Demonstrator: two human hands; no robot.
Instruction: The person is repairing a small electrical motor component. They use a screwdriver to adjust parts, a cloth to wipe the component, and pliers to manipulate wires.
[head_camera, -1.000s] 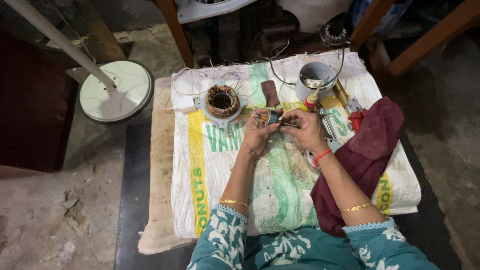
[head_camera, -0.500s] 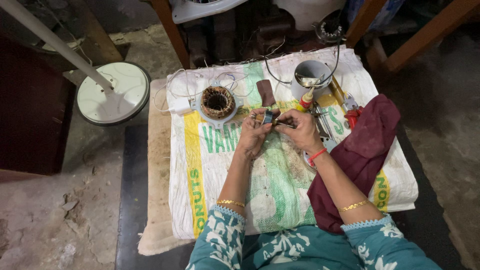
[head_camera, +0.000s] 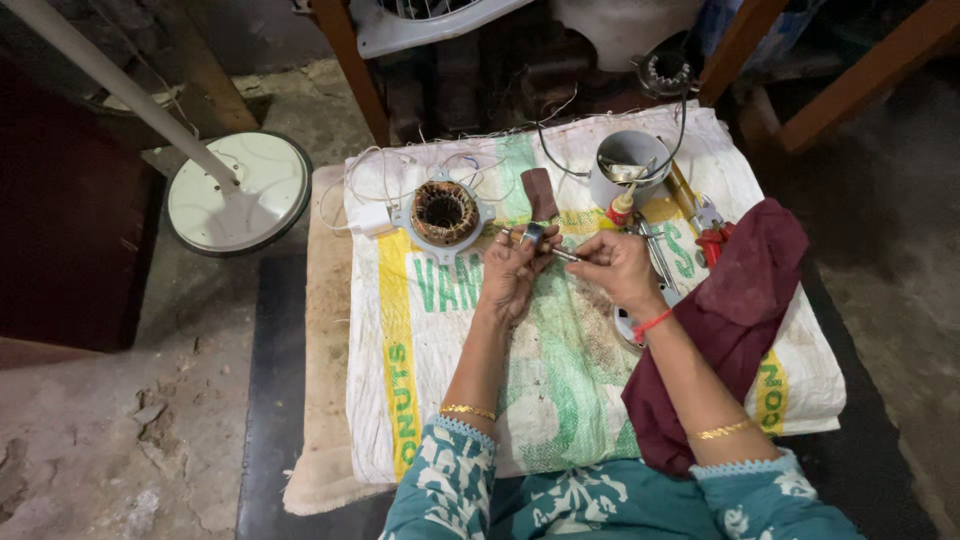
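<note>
- Fingers (head_camera: 520, 262) of the left hand (head_camera: 510, 275) are closed around a small metal part (head_camera: 533, 236), held above the printed sack (head_camera: 560, 370).
- A thin metal rod (head_camera: 563, 254) is pinched by the right hand (head_camera: 615, 268).
- A copper-wound motor core (head_camera: 443, 212) is seen just beyond, with a grey cup (head_camera: 630, 165) farther right.

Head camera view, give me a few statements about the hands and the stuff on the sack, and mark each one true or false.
1. The left hand holds a small metal part. True.
2. The right hand lies flat on the dark red cloth. False: it is raised over the woven sack, pinching a thin metal rod.
3. The copper-wound stator lies on the sack beyond the left hand. True.
4. The round white fan base stands on the sack. False: it stands on the floor beside it.
</note>
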